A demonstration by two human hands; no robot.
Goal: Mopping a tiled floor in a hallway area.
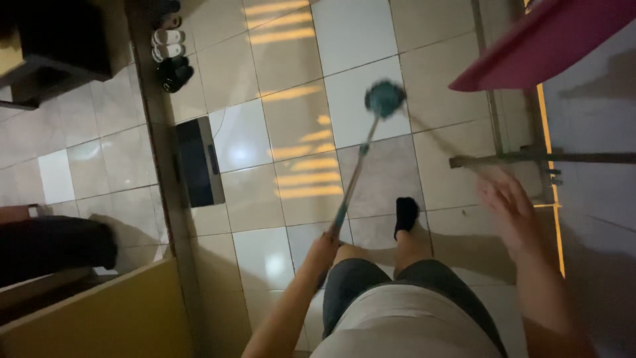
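Observation:
My left hand (324, 246) grips the lower end of a long mop handle (354, 176). The handle runs up and away to a teal mop head (384, 98) resting on the pale floor tiles. My right hand (507, 202) is raised at the right, blurred, fingers spread and holding nothing. It hovers close to a thin metal bar (530, 158) that runs sideways at the right. My foot in a black sock (405, 215) stands on the tiles below the mop handle.
A dark flat scale-like slab (197, 161) lies on the floor at left. Pairs of shoes (169, 56) sit at the top left by dark furniture (56, 40). A magenta board (543, 40) juts in at top right. A yellow panel (99, 318) fills the bottom left.

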